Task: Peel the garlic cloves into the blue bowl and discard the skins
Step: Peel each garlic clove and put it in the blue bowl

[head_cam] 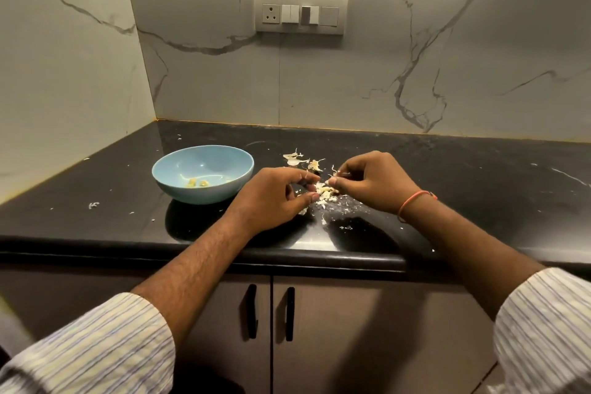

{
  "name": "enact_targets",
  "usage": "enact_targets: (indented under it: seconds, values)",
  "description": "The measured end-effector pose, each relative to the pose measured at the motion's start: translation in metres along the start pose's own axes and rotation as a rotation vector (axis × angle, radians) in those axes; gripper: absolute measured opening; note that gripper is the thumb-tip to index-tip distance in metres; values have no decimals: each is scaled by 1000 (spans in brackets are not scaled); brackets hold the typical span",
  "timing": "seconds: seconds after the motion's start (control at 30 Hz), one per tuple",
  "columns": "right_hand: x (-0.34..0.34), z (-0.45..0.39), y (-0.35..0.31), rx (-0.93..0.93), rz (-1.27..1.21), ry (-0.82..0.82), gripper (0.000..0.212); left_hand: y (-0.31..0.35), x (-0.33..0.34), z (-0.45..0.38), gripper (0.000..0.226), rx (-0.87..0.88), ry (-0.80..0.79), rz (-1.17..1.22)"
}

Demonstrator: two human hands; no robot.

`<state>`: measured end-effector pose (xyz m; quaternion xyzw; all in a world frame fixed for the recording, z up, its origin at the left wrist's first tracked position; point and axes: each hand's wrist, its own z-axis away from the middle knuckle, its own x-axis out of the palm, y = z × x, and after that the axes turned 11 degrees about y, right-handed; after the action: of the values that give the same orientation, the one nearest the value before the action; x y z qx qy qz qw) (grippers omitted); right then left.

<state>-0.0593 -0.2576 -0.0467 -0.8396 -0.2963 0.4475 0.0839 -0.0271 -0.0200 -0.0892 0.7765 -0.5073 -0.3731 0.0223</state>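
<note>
Both hands are working low over the black counter (447, 176), close together, fingertips nearly meeting over a small heap of garlic.

Left hand (275, 198) is sitting just right of the blue bowl (179, 166), fingers curled, thumb and forefinger tips closing toward the garlic pile (326, 190). Cannot tell whether it is actually pinching a piece or only touching the heap.

Right hand (374, 182) is curling its fingers and pinching a thin scrap of garlic skin (339, 173) between thumb and fingertips, just above the pile. An orange thread band (412, 201) is circling that wrist.

The pile is lying between the two hands, directly under the fingertips, on the counter and not in the bowl. Cloves and skins in it are too mixed and small to separate out.

More loose skins (297, 159) are lying just beyond the hands, toward the wall, with fine flakes scattering across the counter in front of the pile.

The blue bowl is standing upright on the counter, near the left hand but apart from it, and is holding a few yellowish peeled cloves (196, 182) at the bottom.

Striped shirt sleeves (105, 345) are rolled up on both forearms.
</note>
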Motion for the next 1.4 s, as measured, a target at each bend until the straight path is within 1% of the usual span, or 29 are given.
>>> enact_targets:
  seconds: [0.1,0.17,0.27,0.4,0.53,0.7,0.9,1.0,1.17,1.23,1.33,1.4]
  values:
    - [14,3,4,74,-227,-35,11,-1,-1,-1,32,-7,14,5]
    - [19,1,6,99,-321,-54,13,-3,-1,-2,24,-10,35,-18]
    - [26,-3,8,104,-395,-67,16,-4,-1,-3,19,-29,66,-18]
    - [37,-1,16,82,-458,-27,16,-6,0,-3,13,-60,44,3]
    - [42,0,19,14,-443,30,13,-8,2,-5,7,-141,31,87]
    - [45,1,22,-24,-449,104,15,-8,-1,-7,8,-189,20,150]
    - [46,1,24,4,-414,186,12,-8,-3,-7,13,-229,46,167]
    - [46,2,24,-6,-350,225,18,-6,-3,-6,16,-246,54,174]
    - [47,4,20,-22,-265,306,18,-5,-4,-6,17,-259,49,165]
    - [47,5,18,-32,-167,332,17,-5,-4,-5,16,-262,53,164]
    - [49,7,16,-108,-105,325,27,-6,-4,-5,17,-251,64,162]
    - [49,7,16,-168,-122,264,34,-7,-4,-5,18,-252,68,155]
